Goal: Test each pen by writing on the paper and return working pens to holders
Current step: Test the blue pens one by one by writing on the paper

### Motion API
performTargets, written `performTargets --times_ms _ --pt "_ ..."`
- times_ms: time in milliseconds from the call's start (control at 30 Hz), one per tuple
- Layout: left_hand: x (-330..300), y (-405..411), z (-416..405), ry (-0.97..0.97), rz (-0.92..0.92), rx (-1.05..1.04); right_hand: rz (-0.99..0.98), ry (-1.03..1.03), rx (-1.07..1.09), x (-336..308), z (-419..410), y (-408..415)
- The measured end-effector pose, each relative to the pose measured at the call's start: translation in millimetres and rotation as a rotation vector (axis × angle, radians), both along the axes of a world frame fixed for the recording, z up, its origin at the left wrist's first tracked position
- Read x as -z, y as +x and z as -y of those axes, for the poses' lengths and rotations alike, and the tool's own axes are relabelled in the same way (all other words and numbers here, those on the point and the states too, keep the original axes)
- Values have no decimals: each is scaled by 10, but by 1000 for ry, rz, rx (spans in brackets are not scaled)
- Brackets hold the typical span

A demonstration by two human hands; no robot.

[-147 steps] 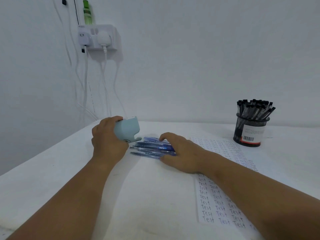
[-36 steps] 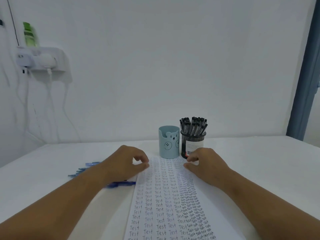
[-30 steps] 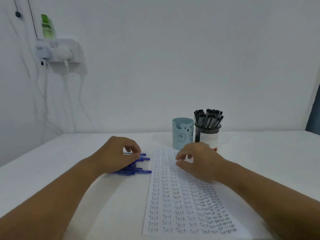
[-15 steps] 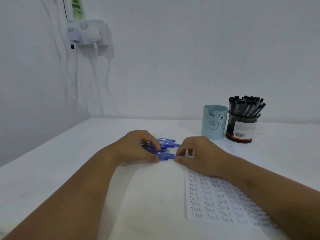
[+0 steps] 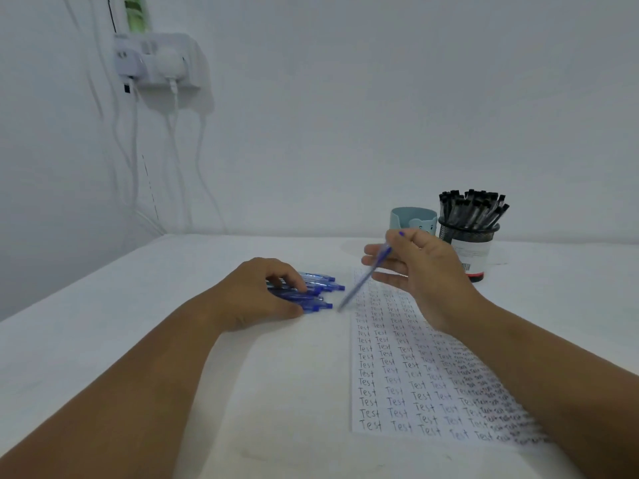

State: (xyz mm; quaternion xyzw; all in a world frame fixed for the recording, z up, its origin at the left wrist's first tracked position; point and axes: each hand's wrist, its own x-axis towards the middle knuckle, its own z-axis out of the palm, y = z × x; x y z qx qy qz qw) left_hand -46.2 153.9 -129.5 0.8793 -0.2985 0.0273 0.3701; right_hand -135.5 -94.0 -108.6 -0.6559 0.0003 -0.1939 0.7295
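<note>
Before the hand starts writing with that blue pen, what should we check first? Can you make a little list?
1. Pen in the hand: ok. The right hand holds one blue pen above the table.
2. Pen tip ready to write: cannot tell. The pen is blurred.
3. Room on the paper: cannot tell. The part in view is covered with rows of "Test".
4. Other pens kept still: ok. The left hand rests on the pile of blue pens beside the paper.
5. Holder for blue pens: ok. The light blue holder stands upright at the back, next to the black mesh holder full of black pens.
</note>
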Motion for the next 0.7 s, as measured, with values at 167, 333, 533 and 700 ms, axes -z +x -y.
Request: performTargets --times_ms 167,333,533,700 --pt "-5 -47 92 -32 59 14 4 435 26 -115 125 -4" --pt "-50 -201 441 -86 176 96 0 733 -13 -314 422 -30" --pt "-154 -281 973 48 165 197 63 761 41 -347 850 -236" --pt "-193 -330 1435 110 57 237 45 742 95 -285 1152 -390"
